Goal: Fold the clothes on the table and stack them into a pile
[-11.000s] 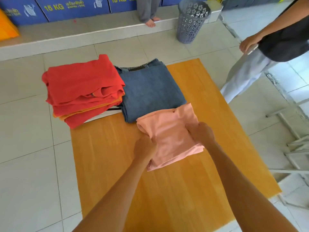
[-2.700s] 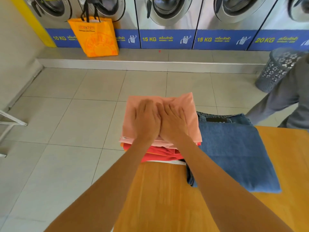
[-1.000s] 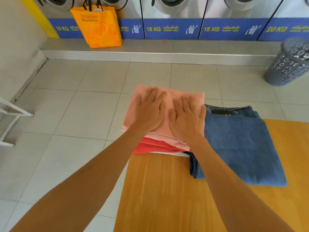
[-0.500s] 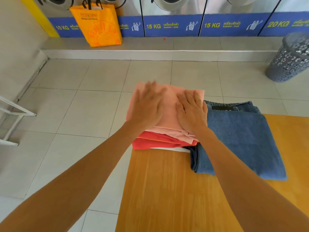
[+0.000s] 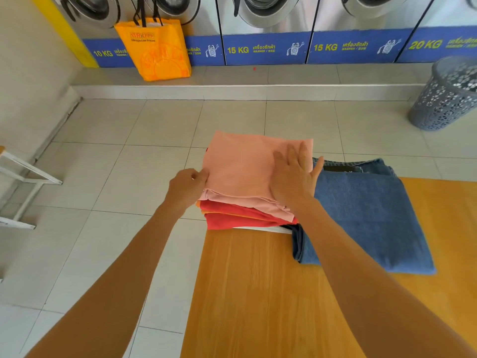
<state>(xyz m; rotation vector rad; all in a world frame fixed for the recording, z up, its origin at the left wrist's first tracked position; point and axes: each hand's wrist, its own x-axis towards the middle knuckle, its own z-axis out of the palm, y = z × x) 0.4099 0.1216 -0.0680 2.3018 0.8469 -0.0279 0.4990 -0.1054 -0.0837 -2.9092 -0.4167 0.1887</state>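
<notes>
The pink garment [image 5: 242, 166] lies lengthwise toward the table's [image 5: 258, 293] far-left corner; right hand [image 5: 293, 180] stays flat, left hand [image 5: 187, 188] now pinches its left edge (earlier flat on top).

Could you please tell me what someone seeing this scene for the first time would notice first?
The eye goes first to the folded pink garment topping a pile of red clothes at the orange table's far left corner. The right hand lies flat on it while the left hand pinches its left edge. Folded jeans lie just right of the pile, and a bright orange bag stands before the washing machines.
</notes>
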